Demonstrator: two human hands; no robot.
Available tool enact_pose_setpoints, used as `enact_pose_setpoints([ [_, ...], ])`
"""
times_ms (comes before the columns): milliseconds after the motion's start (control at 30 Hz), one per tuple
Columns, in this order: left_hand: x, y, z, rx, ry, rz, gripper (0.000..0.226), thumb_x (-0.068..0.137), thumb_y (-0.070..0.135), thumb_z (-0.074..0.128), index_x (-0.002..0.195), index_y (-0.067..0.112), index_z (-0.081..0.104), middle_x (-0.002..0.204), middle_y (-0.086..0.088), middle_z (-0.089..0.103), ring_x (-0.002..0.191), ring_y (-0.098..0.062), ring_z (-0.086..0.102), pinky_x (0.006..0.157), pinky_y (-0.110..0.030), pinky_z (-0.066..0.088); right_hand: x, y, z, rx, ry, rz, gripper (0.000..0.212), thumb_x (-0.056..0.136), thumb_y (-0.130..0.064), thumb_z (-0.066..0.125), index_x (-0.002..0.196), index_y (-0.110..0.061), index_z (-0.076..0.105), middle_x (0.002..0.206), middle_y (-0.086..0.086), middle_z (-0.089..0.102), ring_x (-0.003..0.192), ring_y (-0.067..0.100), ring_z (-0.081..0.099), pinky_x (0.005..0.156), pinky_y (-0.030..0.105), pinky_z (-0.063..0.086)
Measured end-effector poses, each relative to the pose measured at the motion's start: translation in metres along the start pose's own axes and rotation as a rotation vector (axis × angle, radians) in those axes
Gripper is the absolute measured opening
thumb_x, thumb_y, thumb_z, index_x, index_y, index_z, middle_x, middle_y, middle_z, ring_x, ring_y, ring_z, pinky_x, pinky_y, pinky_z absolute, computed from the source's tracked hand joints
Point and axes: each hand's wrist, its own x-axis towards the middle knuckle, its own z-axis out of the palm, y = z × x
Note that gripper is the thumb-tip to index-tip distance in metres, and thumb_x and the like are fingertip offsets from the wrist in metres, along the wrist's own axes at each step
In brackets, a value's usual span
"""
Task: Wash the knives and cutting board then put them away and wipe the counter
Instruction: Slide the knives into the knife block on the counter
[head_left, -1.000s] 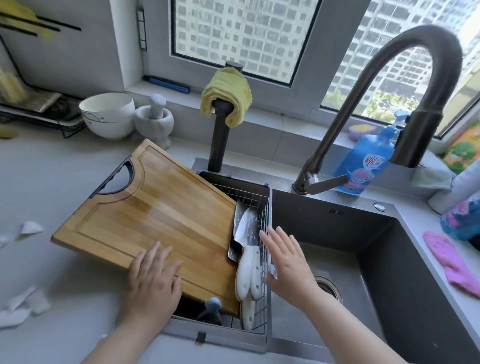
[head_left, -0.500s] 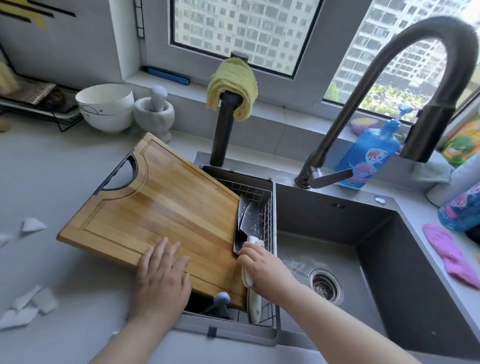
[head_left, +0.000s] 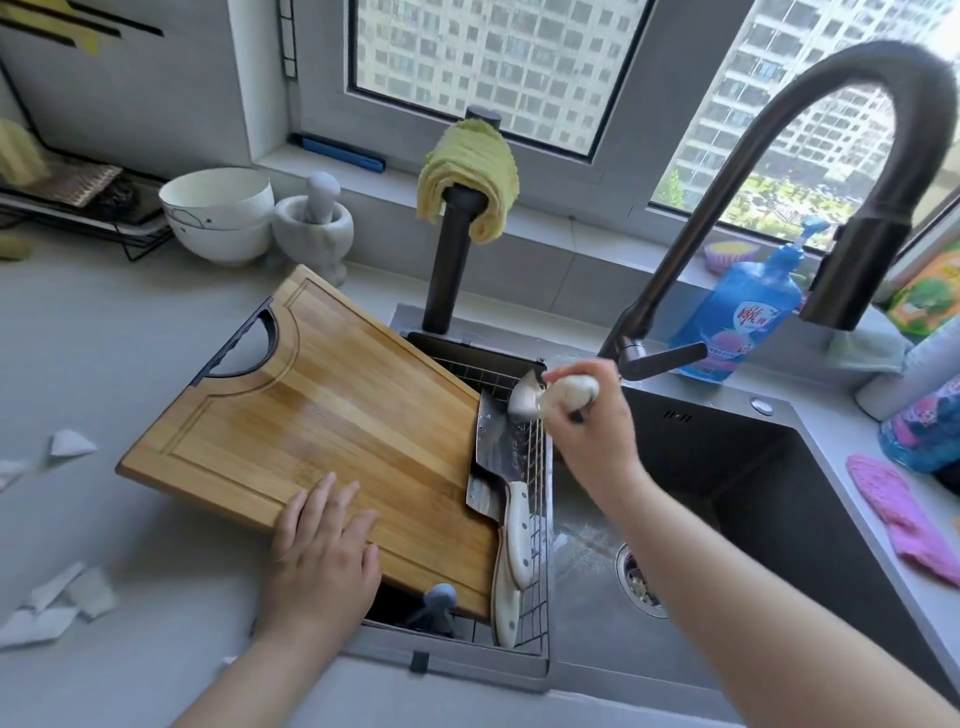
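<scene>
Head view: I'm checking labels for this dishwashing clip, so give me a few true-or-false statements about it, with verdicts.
1. The left hand rests flat on the wooden cutting board. True.
2. The right hand is empty. False: it grips a white-handled knife, lifted above the basket.
3. A cleaver lies in the wire basket. True.
4. The yellow cloth lies on the cutting board. False: it hangs over a black post.

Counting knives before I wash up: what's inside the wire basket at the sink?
In the wire basket: a white-handled cleaver, a second white-handled knife partly under it, and a grey-knobbed object. The cutting board covers the basket's left part, hiding whatever lies there.
</scene>
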Motion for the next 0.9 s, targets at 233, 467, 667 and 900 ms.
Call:
enact_pose_setpoints([
  [233,0.001,0.002,-0.002,0.046,0.021,0.01,0.042,0.068,0.028,0.033,0.076,0.015,0.072,0.097,-0.015,0.07,0.109,-0.026,0.04,0.112,-0.022,-0.009,0.042,-0.039,-0.049,0.375,0.403,-0.047,0.022,0.076,-0.007,0.056,0.075,-0.025,0.044,0.072,-0.006,0.046,0.068,0.018,0.047,0.068,0.029,0.045],
  [467,0.001,0.028,-0.006,0.056,0.069,-0.051,0.017,0.06,0.012,0.073,0.077,0.012,0.073,0.097,-0.014,0.071,0.103,-0.037,0.063,0.108,-0.029,0.008,0.048,-0.067,-0.115,0.442,0.524,-0.246,0.023,0.074,-0.019,0.06,0.059,-0.022,0.044,0.035,-0.011,0.047,0.032,0.002,0.045,0.04,0.02,0.039],
  [667,-0.009,0.096,-0.007,-0.271,0.146,0.192,0.033,0.074,0.017,0.039,0.085,0.016,0.07,0.096,-0.004,0.072,0.105,-0.016,0.054,0.104,-0.023,0.023,0.009,0.016,-0.107,0.297,0.467,-0.024,0.027,0.078,-0.019,0.06,0.057,-0.02,0.043,0.032,-0.011,0.048,0.03,0.001,0.043,0.039,0.012,0.036],
  [900,-0.021,0.138,0.034,-0.247,-0.037,0.353,0.025,0.088,0.027,0.03,0.107,0.02,0.045,0.099,-0.001,0.072,0.104,-0.01,0.045,0.093,-0.024,0.032,-0.008,0.056,-0.115,0.225,0.477,0.094,0.031,0.08,-0.014,0.058,0.053,-0.018,0.043,0.033,-0.01,0.049,0.032,0.003,0.045,0.042,0.013,0.039],
])
